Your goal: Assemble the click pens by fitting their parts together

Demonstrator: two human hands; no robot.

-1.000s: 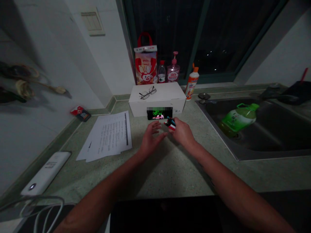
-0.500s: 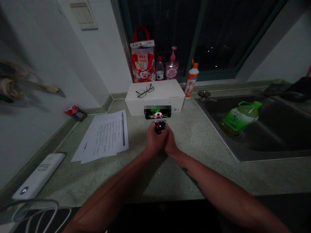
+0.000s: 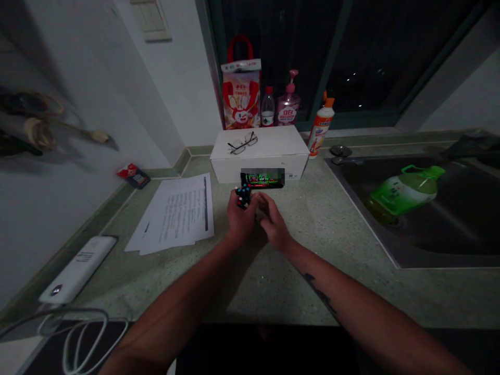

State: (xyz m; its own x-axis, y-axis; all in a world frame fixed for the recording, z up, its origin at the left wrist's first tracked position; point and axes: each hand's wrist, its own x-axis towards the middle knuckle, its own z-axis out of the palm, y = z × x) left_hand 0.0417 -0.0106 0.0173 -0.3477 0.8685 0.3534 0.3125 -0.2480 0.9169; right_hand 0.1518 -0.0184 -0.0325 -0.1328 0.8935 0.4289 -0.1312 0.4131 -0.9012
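A small black puzzle-like object with coloured dots point(image 3: 243, 197), its exact kind unclear, sits in my left hand point(image 3: 240, 219). The fingers of that hand are closed round its lower part and hide some of it. Just to the right, my right hand point(image 3: 275, 221) is held close by, fingers loosely curled and thumb apart from them. I see nothing in it, and its fingertips are beside the object rather than wrapped round it. Behind both hands, a phone point(image 3: 262, 182) with a lit, partly pixelated screen leans against a white box point(image 3: 260, 160).
Eyeglasses point(image 3: 242, 143) lie on the box. Printed papers point(image 3: 175, 213) and a white power bank-like device point(image 3: 80, 268) are on the left. A sink point(image 3: 464, 229) at right holds a green-labelled jug point(image 3: 408, 190). Orange-capped bottle point(image 3: 321, 127) stands behind.
My right hand has drawn away from the dotted object, which now stays in my left hand, tilted and further left. The whole view has shifted slightly.
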